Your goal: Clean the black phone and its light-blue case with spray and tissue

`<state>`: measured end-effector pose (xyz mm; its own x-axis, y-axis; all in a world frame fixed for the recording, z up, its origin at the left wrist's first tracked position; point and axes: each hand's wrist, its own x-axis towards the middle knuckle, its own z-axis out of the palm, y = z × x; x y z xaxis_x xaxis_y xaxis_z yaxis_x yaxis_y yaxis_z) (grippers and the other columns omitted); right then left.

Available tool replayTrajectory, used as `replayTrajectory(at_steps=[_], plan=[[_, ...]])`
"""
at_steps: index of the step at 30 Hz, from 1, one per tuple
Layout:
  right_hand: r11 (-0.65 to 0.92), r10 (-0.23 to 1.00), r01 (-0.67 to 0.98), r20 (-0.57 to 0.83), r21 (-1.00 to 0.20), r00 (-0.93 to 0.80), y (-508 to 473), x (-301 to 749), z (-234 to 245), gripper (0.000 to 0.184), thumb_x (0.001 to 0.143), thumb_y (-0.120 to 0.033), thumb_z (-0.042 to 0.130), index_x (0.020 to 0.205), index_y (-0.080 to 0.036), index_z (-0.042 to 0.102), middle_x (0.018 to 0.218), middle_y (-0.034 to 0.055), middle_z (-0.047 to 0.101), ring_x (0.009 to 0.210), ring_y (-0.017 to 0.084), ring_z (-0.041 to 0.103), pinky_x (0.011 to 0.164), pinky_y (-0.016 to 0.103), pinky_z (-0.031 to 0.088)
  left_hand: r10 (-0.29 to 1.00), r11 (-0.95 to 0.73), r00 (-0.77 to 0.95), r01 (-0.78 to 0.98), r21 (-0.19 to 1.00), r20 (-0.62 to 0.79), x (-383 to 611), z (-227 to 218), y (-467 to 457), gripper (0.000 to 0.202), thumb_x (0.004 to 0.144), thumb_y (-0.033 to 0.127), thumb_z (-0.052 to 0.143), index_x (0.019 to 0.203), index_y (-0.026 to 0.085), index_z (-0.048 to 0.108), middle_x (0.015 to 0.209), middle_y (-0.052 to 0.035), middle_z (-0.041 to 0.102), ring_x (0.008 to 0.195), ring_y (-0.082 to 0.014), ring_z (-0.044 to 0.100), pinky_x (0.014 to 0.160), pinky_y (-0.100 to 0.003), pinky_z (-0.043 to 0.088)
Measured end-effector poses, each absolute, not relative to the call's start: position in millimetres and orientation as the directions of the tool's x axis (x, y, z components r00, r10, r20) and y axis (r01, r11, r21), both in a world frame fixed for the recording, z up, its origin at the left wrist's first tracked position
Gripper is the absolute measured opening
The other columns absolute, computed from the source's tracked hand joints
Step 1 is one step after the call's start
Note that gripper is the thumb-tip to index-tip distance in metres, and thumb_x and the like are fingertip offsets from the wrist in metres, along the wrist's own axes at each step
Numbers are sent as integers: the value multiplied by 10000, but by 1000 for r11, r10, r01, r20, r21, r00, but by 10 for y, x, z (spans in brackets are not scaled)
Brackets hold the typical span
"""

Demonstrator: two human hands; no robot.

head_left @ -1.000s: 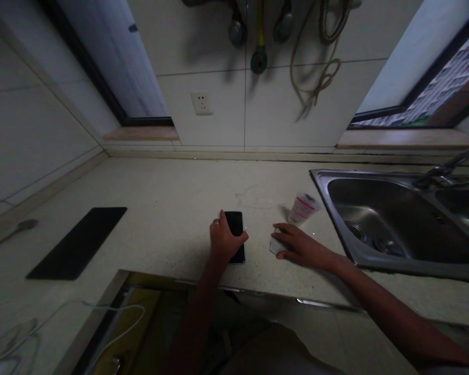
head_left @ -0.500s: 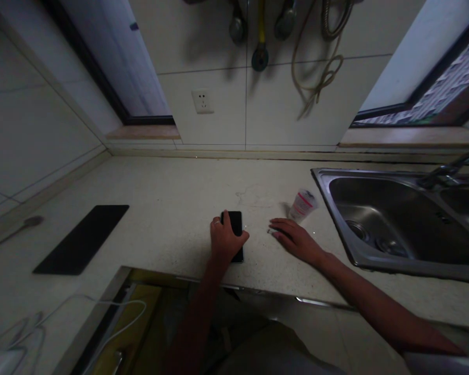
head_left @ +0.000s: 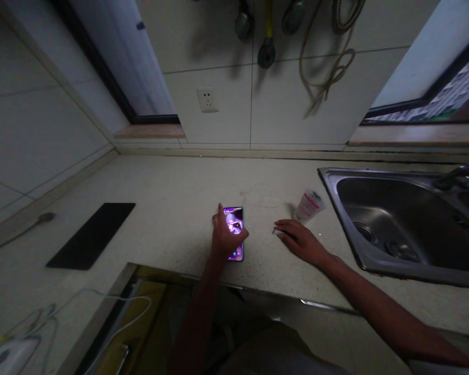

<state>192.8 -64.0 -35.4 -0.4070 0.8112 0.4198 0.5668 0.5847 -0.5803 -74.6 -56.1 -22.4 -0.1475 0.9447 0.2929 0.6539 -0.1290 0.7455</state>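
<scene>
A smartphone (head_left: 237, 254) lies face up on the counter, its screen lit purple with a clock at the top. My left hand (head_left: 222, 238) spans it, thumb on the right edge and fingers along the left edge. A ring shows on one of those fingers. My right hand (head_left: 301, 240) rests on the counter to the right of the phone, fingers closed together. At its fingertips is a tiny shiny object (head_left: 275, 232), too small to name. Just beyond the right hand, a clear plastic cup (head_left: 308, 206) with red print leans or lies on the counter.
A steel sink (head_left: 359, 260) with a faucet (head_left: 461, 174) is at the right. On the left lie a black flat mat (head_left: 91, 237), a plug with cable (head_left: 45, 217), and a white device (head_left: 13, 357) with cords. A wall socket (head_left: 207, 100) and pipe fittings (head_left: 266, 53) are ahead.
The phone's dark screen has lit up. My left index finger has shifted from over the screen to the phone's upper left edge. My right hand keeps its place, and the view has shifted slightly.
</scene>
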Motion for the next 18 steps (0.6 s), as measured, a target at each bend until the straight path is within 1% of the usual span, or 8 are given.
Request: replayTrajectory(at_steps=[3, 7, 10, 13, 18], plan=[[595, 804, 569, 414, -568, -428, -639, 1933, -352, 259, 988, -330, 519, 1171, -239, 677, 1212, 119, 684, 1126, 263, 643, 972, 486, 540, 951, -101, -160, 645, 757, 263, -755, -204, -556, 1109, 639, 276, 715, 1570, 112, 135, 1329, -213, 461, 1180, -342, 517, 987, -542, 464], [603, 797, 568, 404, -559, -449, -638, 1938, -349, 267, 989, -336, 507, 1155, -233, 689, 1218, 127, 675, 1137, 270, 634, 981, 497, 530, 942, -67, -218, 621, 781, 254, -793, -181, -546, 1068, 658, 298, 716, 1556, 99, 173, 1337, -223, 471, 1229, -347, 493, 1046, -540, 414], [600, 799, 567, 394, -564, -454, -641, 1937, -335, 273, 991, -335, 496, 1156, -236, 691, 1224, 131, 671, 1142, 273, 630, 983, 504, 526, 948, -31, -234, 604, 796, 215, -801, -161, -549, 1084, 652, 315, 737, 1558, 123, 174, 1324, -207, 476, 1218, -343, 502, 1052, -544, 406], [598, 800, 561, 384, -573, -461, -644, 1935, -312, 281, 991, -339, 491, 1159, -239, 692, 1230, 131, 669, 1145, 275, 628, 985, 510, 523, 958, -14, -222, 600, 800, 184, -786, -133, -566, 1101, 654, 337, 746, 1564, 138, 161, 1333, -194, 451, 1229, -334, 501, 1054, -527, 413], [595, 802, 572, 371, -566, -467, -642, 1935, -308, 279, 990, -328, 495, 1151, -220, 695, 1226, 140, 670, 1148, 275, 626, 982, 500, 526, 964, 1, -214, 598, 801, 158, -765, -100, -597, 1105, 668, 369, 751, 1568, 150, 149, 1390, -201, 390, 1284, -328, 471, 1075, -506, 408]])
